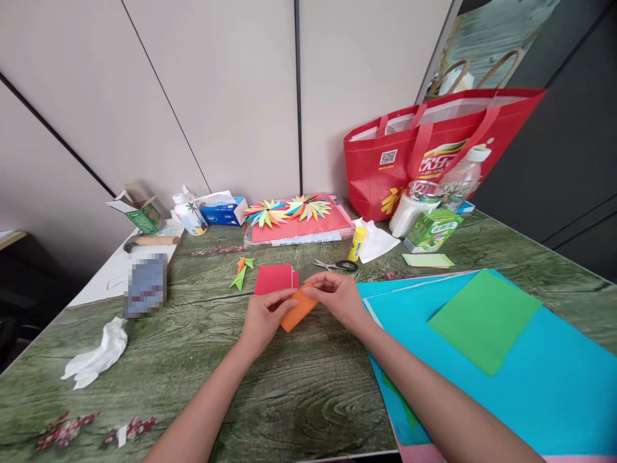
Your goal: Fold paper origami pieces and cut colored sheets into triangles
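Note:
Between my two hands is a folded piece of orange paper, held tilted above the green wood-grain table. My left hand pinches its left edge between thumb and fingers. The upper right end is gripped by my right hand, its thumb and fingertips pressed together. Just behind the hands lies a stack of red paper squares. Small folded green and orange paper pieces rest to the left of that stack. Black-handled scissors lie beyond my right hand, near a yellow glue stick.
Large blue paper sheets with a green square cover the right side. Two multicoloured paper stars sit at the back beside a blue tissue box. A red bag stands at back right. A crumpled tissue lies left.

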`<state>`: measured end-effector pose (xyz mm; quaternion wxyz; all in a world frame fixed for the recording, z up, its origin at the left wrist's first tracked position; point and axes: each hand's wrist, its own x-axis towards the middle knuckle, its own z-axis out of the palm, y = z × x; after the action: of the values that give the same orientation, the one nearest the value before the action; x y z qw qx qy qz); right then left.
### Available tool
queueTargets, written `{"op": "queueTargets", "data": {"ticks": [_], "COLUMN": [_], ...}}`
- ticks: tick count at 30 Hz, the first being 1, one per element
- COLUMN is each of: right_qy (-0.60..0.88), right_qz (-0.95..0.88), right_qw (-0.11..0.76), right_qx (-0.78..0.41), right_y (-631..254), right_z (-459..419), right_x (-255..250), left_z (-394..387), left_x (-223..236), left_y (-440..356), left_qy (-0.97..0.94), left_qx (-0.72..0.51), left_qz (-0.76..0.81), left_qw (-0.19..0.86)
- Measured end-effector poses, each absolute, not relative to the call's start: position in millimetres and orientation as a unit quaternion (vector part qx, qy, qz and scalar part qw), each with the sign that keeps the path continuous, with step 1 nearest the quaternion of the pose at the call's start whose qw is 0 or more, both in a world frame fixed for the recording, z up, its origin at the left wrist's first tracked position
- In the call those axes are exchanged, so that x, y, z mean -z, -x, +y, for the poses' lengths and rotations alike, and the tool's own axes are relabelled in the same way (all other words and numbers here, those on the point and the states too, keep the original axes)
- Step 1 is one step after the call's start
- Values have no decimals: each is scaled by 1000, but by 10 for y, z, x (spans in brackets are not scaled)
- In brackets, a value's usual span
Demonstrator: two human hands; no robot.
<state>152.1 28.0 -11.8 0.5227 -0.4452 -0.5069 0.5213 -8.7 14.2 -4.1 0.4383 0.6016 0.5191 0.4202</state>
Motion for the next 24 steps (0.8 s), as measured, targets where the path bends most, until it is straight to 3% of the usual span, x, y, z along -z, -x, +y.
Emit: {"op": "queueTargets", "data": {"ticks": [5,12,24], "right_qy": [444,423,418], "right_qz": [-549,-575,-451], "right_qw": [500,502,489], "right_qx": [-501,-489,-619], "right_y": [-1500,-1447,-1403], "right_z": [255,214,222], "right_x": [127,125,153], "left_z": [150,135,146], "left_x": [55,68,168], "left_y": [82,68,78], "left_qy": [-629,-587,-533], "left_qx": [-417,-444,-518], "left_qz": [525,508,506], "left_qw": [393,448,438]}}
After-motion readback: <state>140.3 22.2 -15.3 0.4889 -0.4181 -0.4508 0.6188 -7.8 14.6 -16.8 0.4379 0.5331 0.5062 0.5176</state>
